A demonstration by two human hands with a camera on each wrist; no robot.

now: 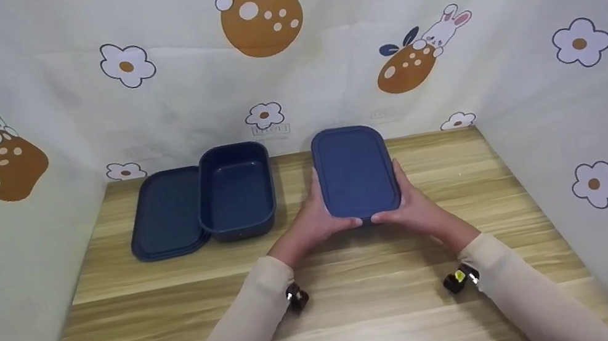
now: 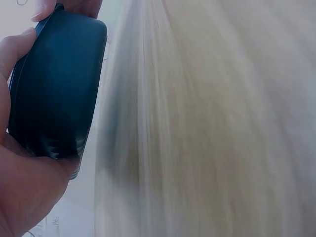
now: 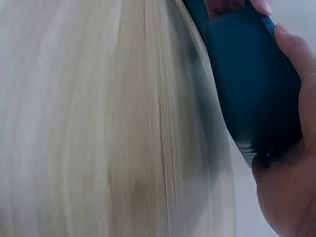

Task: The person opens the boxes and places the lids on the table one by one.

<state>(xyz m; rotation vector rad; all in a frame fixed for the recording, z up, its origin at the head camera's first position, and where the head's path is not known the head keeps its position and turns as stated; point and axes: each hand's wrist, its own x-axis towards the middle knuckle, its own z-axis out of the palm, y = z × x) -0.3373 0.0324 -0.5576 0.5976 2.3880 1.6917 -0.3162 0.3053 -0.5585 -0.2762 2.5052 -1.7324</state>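
Note:
Both hands grip a dark blue lidded food container (image 1: 355,171) from its two sides, thumbs along the near edge of the lid. The left hand (image 1: 315,218) holds its left side, and the right hand (image 1: 415,206) holds the right side. In the left wrist view the container's side wall (image 2: 61,84) appears off the table, fingers around it. The right wrist view shows the same container (image 3: 249,79) apart from the wood, its lid in place. To the left stands an open dark blue container (image 1: 238,197), and a matching loose lid (image 1: 170,216) lies next to it.
The wood-grain table (image 1: 336,315) reaches back to a cloth backdrop (image 1: 192,102) printed with rabbits, oranges and flowers. Similar cloth closes off the left and right sides. The open container partly overlaps the right edge of the loose lid.

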